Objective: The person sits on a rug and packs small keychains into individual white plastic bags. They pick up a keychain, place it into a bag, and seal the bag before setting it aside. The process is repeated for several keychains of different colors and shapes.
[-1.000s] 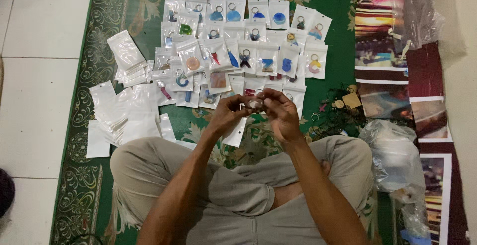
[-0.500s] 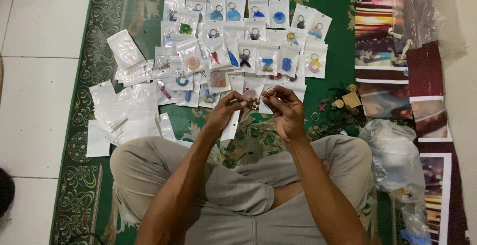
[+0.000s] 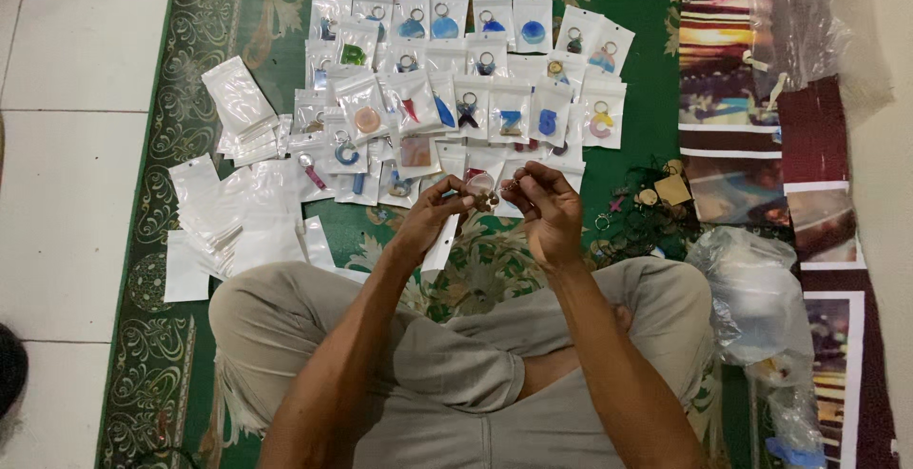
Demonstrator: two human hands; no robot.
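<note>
1. We sit cross-legged on a green patterned rug (image 3: 238, 12) laid over a pale tiled floor (image 3: 67, 146), knees spread wide in beige trousers.
2. Along our right side lie colourful printed sheets (image 3: 723, 79) and a crumpled clear plastic bag (image 3: 751, 298).
3. Ahead of us, rows of small clear pouches with keychains (image 3: 475, 79) inside cover the rug: letter shapes, discs and drops in blue, green, orange and red, each on a metal ring.
4. To the left of those rows, a loose heap of empty white pouches (image 3: 238, 212) spreads beside our left knee.
5. Near our right knee sits a dark tangle of loose key rings and small charms (image 3: 647, 212).
6. Both hands are raised together over the rug, just in front of the packed rows. Our left hand (image 3: 433, 217) pinches a small pinkish round charm (image 3: 480, 184) between fingertips; our right hand (image 3: 547, 212) is closed at the fingertips on a tiny metal fitting touching that charm, too small to tell exactly.
7. We judge the step in hand to be joining ring to charm; the next move would call for a steady, fine fingertip grip at that joint.
</note>
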